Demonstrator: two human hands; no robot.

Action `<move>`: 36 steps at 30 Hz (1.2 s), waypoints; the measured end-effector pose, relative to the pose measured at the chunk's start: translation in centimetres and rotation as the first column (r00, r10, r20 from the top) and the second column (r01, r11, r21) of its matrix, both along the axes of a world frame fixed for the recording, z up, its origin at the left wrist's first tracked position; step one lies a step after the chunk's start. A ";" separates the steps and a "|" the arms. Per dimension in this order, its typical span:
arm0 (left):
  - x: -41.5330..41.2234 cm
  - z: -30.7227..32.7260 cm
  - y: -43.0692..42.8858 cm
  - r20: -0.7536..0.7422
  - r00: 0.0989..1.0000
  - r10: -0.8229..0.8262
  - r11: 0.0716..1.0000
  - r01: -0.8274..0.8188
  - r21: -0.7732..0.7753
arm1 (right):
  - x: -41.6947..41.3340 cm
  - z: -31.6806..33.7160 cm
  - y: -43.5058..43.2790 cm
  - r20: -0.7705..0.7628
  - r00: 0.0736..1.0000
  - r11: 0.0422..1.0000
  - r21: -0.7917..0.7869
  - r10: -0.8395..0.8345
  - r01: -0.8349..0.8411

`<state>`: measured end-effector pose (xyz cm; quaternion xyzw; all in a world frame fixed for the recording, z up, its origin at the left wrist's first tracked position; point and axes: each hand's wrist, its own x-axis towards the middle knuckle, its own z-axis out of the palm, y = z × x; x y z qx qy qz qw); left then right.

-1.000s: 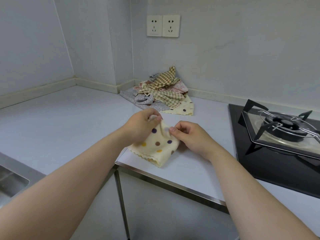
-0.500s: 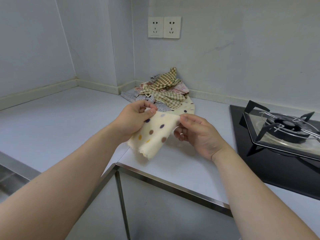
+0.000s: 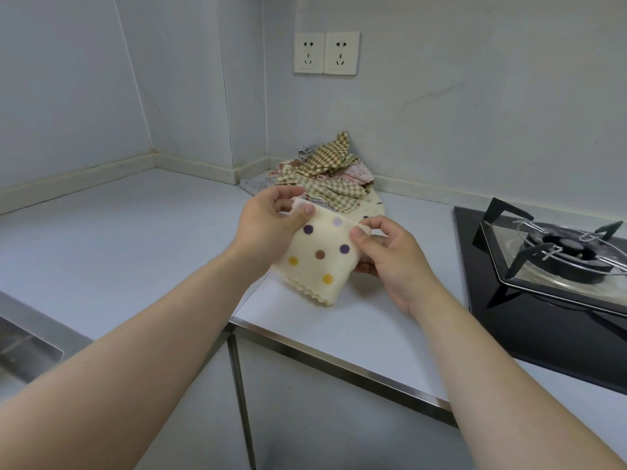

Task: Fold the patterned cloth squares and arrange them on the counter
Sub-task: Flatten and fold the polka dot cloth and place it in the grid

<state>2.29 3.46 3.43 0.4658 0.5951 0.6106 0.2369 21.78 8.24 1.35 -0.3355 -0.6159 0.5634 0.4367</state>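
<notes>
Two hands, my left hand (image 3: 271, 222) and right hand (image 3: 383, 252), pinch the dotted cloth (image 3: 317, 259) by its top corners; it hangs between them above the counter (image 3: 135, 239); unfolded pile (image 3: 325, 178) straight behind.

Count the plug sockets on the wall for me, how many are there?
2. Both sit side by side on the back wall above the pile of cloths: the left socket and the right socket, touching edge to edge. No others show in this view.
</notes>
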 end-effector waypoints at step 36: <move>4.7 -1.6 -1.0 -0.265 0.945 0.193 0.979 -0.203 -0.008 | -1.2 -1.2 0.9 0.247 0.889 0.919 0.192 -0.385 0.345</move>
